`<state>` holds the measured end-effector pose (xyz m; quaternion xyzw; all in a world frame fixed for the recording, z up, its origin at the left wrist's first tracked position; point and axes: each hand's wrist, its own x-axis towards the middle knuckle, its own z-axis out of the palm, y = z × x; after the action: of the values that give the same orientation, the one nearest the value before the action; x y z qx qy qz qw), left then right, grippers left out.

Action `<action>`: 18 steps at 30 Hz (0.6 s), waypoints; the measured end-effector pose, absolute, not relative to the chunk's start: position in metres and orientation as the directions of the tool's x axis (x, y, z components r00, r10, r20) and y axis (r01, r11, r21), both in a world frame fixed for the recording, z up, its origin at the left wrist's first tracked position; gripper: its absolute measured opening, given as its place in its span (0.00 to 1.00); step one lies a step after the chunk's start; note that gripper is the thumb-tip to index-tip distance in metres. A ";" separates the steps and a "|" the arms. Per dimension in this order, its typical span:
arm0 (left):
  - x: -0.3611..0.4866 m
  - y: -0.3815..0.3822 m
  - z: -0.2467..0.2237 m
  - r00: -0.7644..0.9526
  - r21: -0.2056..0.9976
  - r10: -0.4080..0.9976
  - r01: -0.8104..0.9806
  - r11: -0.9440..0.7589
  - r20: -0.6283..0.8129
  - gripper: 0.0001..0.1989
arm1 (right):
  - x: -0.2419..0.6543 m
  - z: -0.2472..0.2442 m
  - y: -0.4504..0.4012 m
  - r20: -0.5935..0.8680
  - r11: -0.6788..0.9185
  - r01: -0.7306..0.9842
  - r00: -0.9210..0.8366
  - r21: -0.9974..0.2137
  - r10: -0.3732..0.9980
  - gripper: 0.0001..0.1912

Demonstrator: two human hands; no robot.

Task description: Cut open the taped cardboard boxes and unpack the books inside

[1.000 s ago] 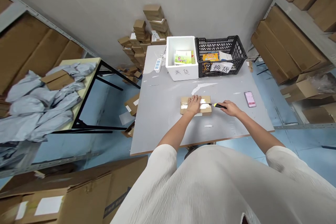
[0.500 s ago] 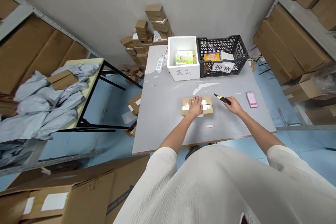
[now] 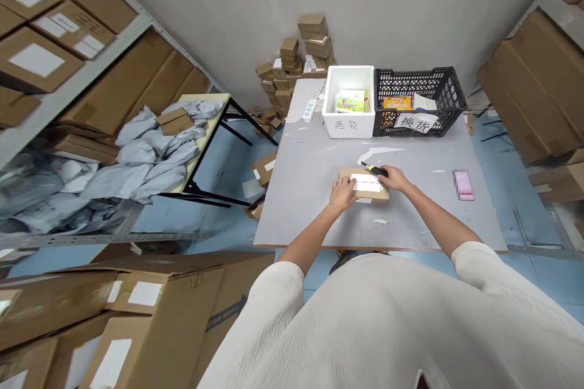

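A small cardboard box [image 3: 382, 194] with a white label [image 3: 366, 183] on its top lies near the front of the grey table [image 3: 301, 206]. My left hand [image 3: 343, 194] grips the left end of this box, fingers over its edge and thumb side by the label. In my right hand [image 3: 395, 178] is a black and yellow utility knife [image 3: 376, 170], its blade out and pointing left. The knife lies over the far right part of the box; whether the blade touches cardboard I cannot tell.
Behind the box stand a white foam bin [image 3: 349, 127] and a black plastic crate [image 3: 449, 118], both holding books. A pink blurred item [image 3: 464, 185] lies at the right. Grey parcels [image 3: 150, 152] cover a side table. Cardboard boxes [image 3: 314, 42] are stacked by the wall.
My left hand has shifted from flat across the box's middle to its left end, uncovering the label. My right hand has brought the knife over the box. The view has turned left.
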<state>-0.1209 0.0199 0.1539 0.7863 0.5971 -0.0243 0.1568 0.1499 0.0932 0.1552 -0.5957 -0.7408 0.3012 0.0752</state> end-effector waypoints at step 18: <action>-0.079 0.038 0.158 0.092 0.327 0.970 0.945 -0.014 -0.226 0.26 | 0.154 0.134 0.043 -0.258 -0.137 0.613 -0.113 -0.778 0.959 0.18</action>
<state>-0.0791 0.0376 0.1584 0.7112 0.6731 0.0309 0.2006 0.1544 0.0429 0.1339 -0.6317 -0.6223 0.4116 0.2103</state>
